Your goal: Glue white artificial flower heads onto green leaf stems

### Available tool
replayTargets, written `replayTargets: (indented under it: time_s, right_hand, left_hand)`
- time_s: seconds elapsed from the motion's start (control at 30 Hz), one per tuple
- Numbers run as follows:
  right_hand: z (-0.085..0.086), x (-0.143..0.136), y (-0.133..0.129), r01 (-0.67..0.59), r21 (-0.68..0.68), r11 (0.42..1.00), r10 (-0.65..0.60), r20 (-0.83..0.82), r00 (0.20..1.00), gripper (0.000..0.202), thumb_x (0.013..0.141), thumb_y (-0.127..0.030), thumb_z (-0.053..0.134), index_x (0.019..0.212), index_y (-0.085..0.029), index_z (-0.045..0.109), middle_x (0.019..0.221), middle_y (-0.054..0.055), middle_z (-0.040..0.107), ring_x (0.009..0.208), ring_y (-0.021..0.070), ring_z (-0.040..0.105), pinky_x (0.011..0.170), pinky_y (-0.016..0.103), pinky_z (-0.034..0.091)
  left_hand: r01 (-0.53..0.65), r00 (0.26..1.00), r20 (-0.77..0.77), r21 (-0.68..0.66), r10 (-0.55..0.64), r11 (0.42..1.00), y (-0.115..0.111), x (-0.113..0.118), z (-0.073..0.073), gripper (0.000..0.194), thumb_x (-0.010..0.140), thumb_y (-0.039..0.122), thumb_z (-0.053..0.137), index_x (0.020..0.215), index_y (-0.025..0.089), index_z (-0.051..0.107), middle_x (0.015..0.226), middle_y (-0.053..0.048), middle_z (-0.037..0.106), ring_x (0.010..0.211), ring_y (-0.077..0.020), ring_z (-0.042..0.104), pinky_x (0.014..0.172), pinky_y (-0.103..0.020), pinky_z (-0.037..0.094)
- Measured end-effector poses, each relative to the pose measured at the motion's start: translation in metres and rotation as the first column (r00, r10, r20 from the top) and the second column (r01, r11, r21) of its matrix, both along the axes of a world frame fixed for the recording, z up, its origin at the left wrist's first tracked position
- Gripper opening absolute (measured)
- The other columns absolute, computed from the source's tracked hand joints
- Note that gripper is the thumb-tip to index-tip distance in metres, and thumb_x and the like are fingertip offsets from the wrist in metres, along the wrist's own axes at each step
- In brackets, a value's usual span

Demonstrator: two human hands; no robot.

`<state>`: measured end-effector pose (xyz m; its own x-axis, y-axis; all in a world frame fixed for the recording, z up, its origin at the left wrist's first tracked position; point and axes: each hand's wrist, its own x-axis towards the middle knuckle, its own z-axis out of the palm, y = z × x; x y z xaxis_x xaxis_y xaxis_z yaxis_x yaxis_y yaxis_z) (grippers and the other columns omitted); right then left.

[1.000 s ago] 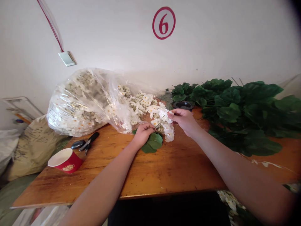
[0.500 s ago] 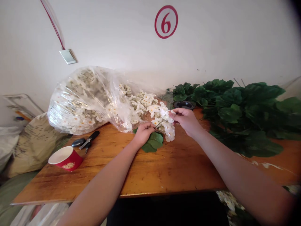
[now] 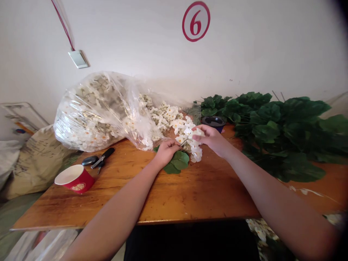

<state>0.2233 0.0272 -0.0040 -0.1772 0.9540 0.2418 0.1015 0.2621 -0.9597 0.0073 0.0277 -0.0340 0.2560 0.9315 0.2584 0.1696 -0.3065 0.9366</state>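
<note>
Right of the bag (image 3: 132,95), one spray (image 3: 196,154) is held by its stems in the left hand (image 3: 166,150) and by its petals in the right hand (image 3: 210,137), leaves (image 3: 179,162) seemingly already joined; bagged flowers (image 3: 89,137) and, farther right, the leaf pile (image 3: 268,130) apparently left unworked

Glossy wooden table (image 3: 206,192), shiny clear plastic bag (image 3: 89,116)

- Two bare hands (image 3: 166,152), dial centre
- One red paper cup (image 3: 83,180), eight o'clock
- One clear plastic bag (image 3: 87,112), nine o'clock
- One dark round bowl (image 3: 213,121), three o'clock
- White orange-centred flowers (image 3: 196,153), too overlapped to count
</note>
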Motion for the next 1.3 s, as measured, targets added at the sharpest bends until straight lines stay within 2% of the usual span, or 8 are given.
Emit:
replayTargets:
  time_s: [0.13,0.33,0.43,0.7,0.93,1.07,1.2,1.3]
  right_hand:
    - [-0.002,0.003,0.003,-0.003,-0.001,1.0,0.003,0.198,0.98,0.063,0.059,-0.042,0.082,0.114,-0.023,0.058,0.071,-0.002,0.062,0.055,0.014,0.056,0.051,0.025,0.046]
    - [-0.007,-0.001,0.008,0.131,0.107,0.986,-0.159,0.324,0.933,0.045,0.067,-0.034,0.073,0.108,-0.018,0.062,0.083,0.003,0.067,0.054,0.0135,0.056,0.052,0.025,0.044]
    - [-0.009,-0.004,0.008,0.155,0.181,0.971,-0.212,0.366,0.906,0.045,0.068,-0.033,0.071,0.108,-0.015,0.064,0.081,0.004,0.067,0.058,0.015,0.056,0.055,0.026,0.043]
    - [-0.002,-0.002,-0.003,0.068,0.39,0.918,-0.267,0.484,0.834,0.036,0.07,-0.027,0.065,0.104,-0.018,0.069,0.084,0.003,0.068,0.061,0.0135,0.052,0.059,0.024,0.039]
    - [-0.01,-0.008,-0.001,0.127,0.345,0.93,-0.277,0.431,0.859,0.035,0.069,-0.031,0.068,0.101,-0.016,0.069,0.077,0.002,0.067,0.06,0.0135,0.051,0.058,0.025,0.039]
    - [-0.014,-0.012,-0.001,0.174,0.308,0.935,-0.294,0.404,0.866,0.037,0.068,-0.032,0.068,0.102,-0.016,0.068,0.083,0.003,0.068,0.06,0.0135,0.052,0.059,0.026,0.041]
    - [-0.012,-0.014,-0.003,0.197,0.277,0.94,-0.291,0.355,0.889,0.036,0.069,-0.031,0.068,0.102,-0.018,0.066,0.082,0.002,0.067,0.062,0.0153,0.056,0.06,0.027,0.044]
    - [-0.01,-0.016,-0.005,0.224,0.312,0.923,-0.302,0.228,0.926,0.04,0.073,-0.036,0.067,0.109,-0.02,0.062,0.088,0.003,0.067,0.067,0.0166,0.057,0.061,0.028,0.046]
  left_hand:
    - [0.011,0.998,-0.055,0.067,-0.007,0.998,-0.002,0.0,0.001,0.017,0.074,0.031,0.064,0.068,0.016,0.069,0.072,-0.003,0.067,0.072,-0.0166,0.059,0.073,-0.027,0.044]
    - [0.011,0.986,-0.167,0.141,0.013,0.99,-0.004,-0.001,-0.002,0.024,0.08,0.038,0.061,0.072,0.016,0.067,0.072,-0.002,0.064,0.07,-0.0151,0.055,0.069,-0.027,0.042]
    - [0.012,0.966,-0.255,0.207,0.042,0.978,-0.004,-0.002,-0.003,0.026,0.082,0.04,0.059,0.074,0.016,0.066,0.072,-0.002,0.062,0.068,-0.0146,0.053,0.068,-0.027,0.041]
    - [0.017,0.914,-0.392,0.284,0.1,0.959,-0.008,0.002,0.001,0.022,0.083,0.035,0.057,0.07,0.018,0.062,0.067,-0.001,0.06,0.064,-0.0142,0.051,0.062,-0.028,0.038]
    - [-0.003,0.915,-0.387,0.287,0.119,0.958,-0.009,0.004,0.0,0.022,0.083,0.034,0.055,0.069,0.018,0.06,0.066,0.0,0.058,0.064,-0.0143,0.05,0.062,-0.028,0.036]
    - [-0.012,0.925,-0.362,0.279,0.117,0.96,-0.008,0.003,-0.002,0.022,0.082,0.035,0.057,0.068,0.018,0.06,0.064,0.0,0.057,0.063,-0.0141,0.048,0.061,-0.027,0.035]
    - [-0.026,0.954,-0.282,0.249,0.099,0.968,-0.006,0.002,-0.001,0.023,0.081,0.037,0.059,0.069,0.018,0.062,0.065,0.0,0.058,0.063,-0.0142,0.049,0.062,-0.027,0.037]
    - [-0.045,0.985,-0.155,0.195,0.076,0.98,-0.006,0.002,0.004,0.023,0.08,0.038,0.062,0.071,0.017,0.066,0.069,-0.001,0.062,0.067,-0.015,0.053,0.066,-0.028,0.04]
